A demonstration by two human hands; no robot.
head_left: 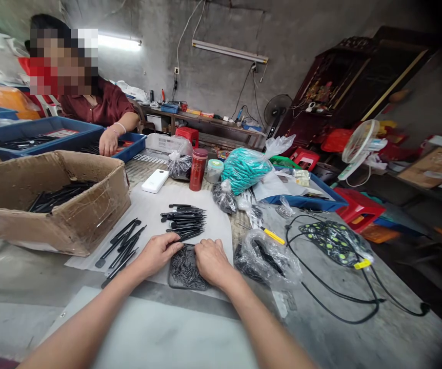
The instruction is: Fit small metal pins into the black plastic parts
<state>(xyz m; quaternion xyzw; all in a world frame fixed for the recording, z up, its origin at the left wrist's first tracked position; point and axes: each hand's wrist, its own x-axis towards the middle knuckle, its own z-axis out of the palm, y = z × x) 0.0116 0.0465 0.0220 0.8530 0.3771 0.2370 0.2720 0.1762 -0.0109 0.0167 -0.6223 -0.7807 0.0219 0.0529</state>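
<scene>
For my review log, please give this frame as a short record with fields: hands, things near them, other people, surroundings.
left hand: left hand rests at the left edge of a small dark tray of tiny dark pins; grip unclear
right hand: right hand rests on the tray's right side; grip unclear
near the hands: black sticks laid in a pile on white paper; more black sticks to the left
left side: cardboard box holding black sticks
right side: clear plastic bag, black cable
other people: co-worker's hand on a blue tray
</scene>
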